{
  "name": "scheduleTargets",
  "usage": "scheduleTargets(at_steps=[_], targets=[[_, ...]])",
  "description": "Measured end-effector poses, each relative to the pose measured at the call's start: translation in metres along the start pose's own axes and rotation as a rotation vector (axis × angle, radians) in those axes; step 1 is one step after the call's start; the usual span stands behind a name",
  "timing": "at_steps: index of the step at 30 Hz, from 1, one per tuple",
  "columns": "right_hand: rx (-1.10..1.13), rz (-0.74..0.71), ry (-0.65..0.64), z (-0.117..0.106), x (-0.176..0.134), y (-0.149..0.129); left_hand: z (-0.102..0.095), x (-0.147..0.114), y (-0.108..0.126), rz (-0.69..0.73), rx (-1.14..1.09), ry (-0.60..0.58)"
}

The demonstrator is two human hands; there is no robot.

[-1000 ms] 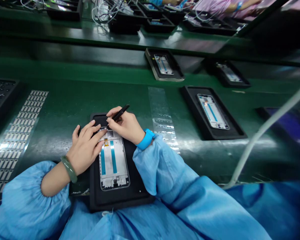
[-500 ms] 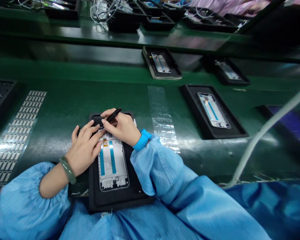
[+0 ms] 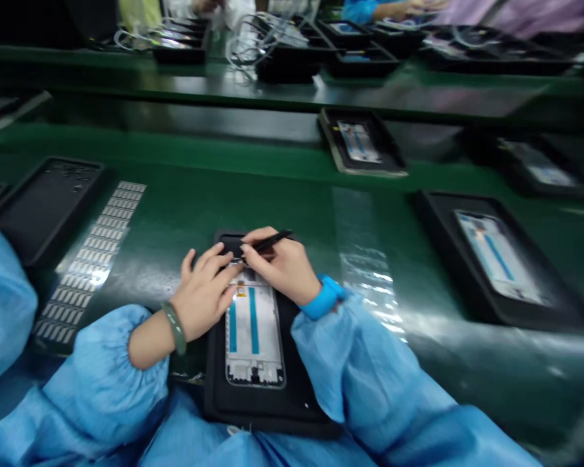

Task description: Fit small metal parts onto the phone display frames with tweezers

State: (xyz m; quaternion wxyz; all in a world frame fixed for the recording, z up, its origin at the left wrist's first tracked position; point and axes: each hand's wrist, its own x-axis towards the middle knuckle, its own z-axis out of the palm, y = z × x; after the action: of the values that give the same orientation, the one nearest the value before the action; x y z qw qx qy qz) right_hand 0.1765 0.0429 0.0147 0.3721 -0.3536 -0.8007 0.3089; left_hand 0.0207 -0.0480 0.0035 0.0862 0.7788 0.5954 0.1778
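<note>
A phone frame with blue strips lies in a black tray close to my body. My left hand rests with fingers spread over the frame's upper left edge, its index fingertip near the top. In my right hand is a slim black pen-like tool, gripped between thumb and fingers, its back end pointing up and right. The tool's tip and the spot it meets at the frame's top are hidden by my fingers.
Left of my hands lies a sheet of small pale stickers beside a black tray with tiny parts. A clear film strip is on the right. More trays with phone frames stand beyond. A blue sleeve shows at left.
The camera view has turned left, so everything sits farther right in the picture. Both hands keep nearly the same pose over the phone frame. A blue sleeve has come into view at the left.
</note>
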Motion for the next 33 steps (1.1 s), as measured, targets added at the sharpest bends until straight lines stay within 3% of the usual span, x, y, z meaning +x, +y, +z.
scheduleTargets(at_steps=[7, 18, 26, 33], targets=[[-0.193, -0.07, -0.048, -0.002, 0.007, 0.003, -0.003, 0.003, 0.003, -0.017, 0.01, -0.013], [-0.137, 0.049, -0.071, -0.005, 0.01, -0.003, -0.008, 0.0, 0.005, -0.009, 0.04, -0.075], [0.109, 0.132, 0.023, -0.007, 0.004, 0.002, -0.009, -0.004, 0.005, 0.024, 0.055, -0.107], [0.03, 0.062, -0.053, -0.007, 0.002, 0.001, -0.009, -0.004, 0.007, 0.025, 0.103, -0.105]])
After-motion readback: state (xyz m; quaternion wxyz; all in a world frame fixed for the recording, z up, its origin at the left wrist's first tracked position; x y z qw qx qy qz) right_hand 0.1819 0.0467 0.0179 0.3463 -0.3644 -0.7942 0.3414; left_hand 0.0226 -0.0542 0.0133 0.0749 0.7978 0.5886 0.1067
